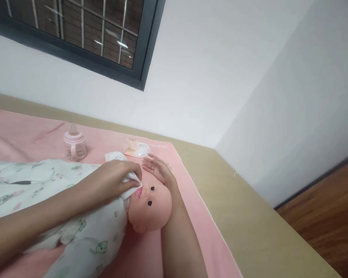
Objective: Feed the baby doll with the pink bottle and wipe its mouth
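A baby doll [159, 210] lies on its back, its bare head toward the right and its body in a white printed outfit. My left hand [113, 179] reaches in from the left, fingers pinched on a white tissue [132, 177]. The tissue's tip touches the doll's mouth. Beside the top of the doll's head, my right forearm lies along the pink mat [182, 200]. My right hand [158, 168] rests past the head with its fingers stretched out, holding nothing.
A pink-topped baby bottle [74, 146] stands on the mat behind the doll. Close to my right fingertips lies a small orange and white plastic packet [136, 148]. The wooden tabletop [220, 193] meets a white wall [191, 77] with a dark-framed window [142, 50].
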`<state>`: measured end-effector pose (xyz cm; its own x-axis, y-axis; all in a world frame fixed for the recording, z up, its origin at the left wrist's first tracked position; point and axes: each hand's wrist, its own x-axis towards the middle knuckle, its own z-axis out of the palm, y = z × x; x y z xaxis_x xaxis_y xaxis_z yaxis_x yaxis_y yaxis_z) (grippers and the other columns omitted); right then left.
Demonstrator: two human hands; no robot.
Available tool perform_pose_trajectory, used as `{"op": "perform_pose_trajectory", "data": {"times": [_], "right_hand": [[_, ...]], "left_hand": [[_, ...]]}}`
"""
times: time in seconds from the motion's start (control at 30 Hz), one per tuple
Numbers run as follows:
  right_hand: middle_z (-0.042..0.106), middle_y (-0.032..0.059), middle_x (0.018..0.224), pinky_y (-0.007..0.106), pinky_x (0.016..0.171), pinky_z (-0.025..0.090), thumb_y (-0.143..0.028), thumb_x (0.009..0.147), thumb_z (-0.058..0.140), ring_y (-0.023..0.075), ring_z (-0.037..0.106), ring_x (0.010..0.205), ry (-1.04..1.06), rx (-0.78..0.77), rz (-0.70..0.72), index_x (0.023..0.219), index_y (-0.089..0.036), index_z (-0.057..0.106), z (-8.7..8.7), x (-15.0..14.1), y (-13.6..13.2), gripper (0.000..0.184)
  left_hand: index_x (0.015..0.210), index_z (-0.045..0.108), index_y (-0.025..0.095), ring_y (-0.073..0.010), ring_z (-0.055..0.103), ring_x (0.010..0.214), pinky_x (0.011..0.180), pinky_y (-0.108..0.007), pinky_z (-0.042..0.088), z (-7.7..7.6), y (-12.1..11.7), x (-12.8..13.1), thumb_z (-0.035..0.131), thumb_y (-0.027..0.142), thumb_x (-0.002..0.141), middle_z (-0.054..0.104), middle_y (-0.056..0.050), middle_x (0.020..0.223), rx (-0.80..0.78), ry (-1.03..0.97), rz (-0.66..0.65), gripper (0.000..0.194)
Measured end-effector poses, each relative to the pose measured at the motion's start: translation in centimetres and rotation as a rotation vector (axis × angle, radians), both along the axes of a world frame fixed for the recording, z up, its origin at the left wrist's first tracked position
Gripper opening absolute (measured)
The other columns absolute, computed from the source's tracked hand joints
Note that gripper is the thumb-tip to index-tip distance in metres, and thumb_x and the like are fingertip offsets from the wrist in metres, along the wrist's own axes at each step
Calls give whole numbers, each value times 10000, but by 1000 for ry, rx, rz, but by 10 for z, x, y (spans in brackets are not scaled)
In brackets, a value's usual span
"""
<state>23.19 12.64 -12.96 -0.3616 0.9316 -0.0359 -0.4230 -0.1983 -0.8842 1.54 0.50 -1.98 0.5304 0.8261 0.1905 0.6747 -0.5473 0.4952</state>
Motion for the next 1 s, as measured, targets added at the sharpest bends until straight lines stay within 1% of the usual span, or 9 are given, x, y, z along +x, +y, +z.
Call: {"op": "perform_pose_trajectory", "data": {"times": [0.33, 0.53, 0.73, 0.83, 1.0], "right_hand": [[686, 81, 1081, 432, 1047, 448, -275, 767, 689, 185, 661, 998, 3, -1, -2, 1113, -192, 572, -2, 0, 1, 375], [689, 76, 1081, 439, 1052, 443, -260, 761, 691, 191, 660, 1002, 12, -4, 6, 1104, -195, 577, -2, 1, 2, 368], [684, 83, 1093, 450, 1051, 443, -267, 765, 689, 197, 649, 1039, 8, -4, 8, 1108, -197, 573, -3, 1, 3, 369], [686, 81, 1082, 442, 1051, 444, -257, 756, 698, 194, 652, 1032, 11, -5, 8, 1111, -195, 572, -3, 1, 4, 381], [686, 80, 1083, 433, 1045, 448, -250, 762, 693, 188, 656, 1014, 7, -5, 8, 1119, -195, 570, -3, 0, 4, 382]], "left_hand": [[793, 654, 205, -219, 604, 773, 680, -309, 413, 1, -1, 4, 465, 325, 780, 691, -17, 820, 67, -13, 26, 224], [785, 674, 228, -207, 629, 784, 685, -282, 416, 1, -6, 1, 515, 386, 783, 714, 5, 820, 50, -112, -46, 224], [757, 686, 241, -206, 620, 770, 681, -287, 400, -4, -8, 5, 502, 353, 763, 714, 17, 798, 69, -91, -69, 216], [772, 689, 239, -210, 619, 795, 700, -292, 403, -6, -7, 5, 496, 348, 769, 711, 13, 820, 85, -87, -48, 222], [788, 690, 226, -216, 625, 796, 717, -301, 421, -4, -4, 5, 487, 349, 783, 712, -4, 836, 83, -55, -40, 238]]}}
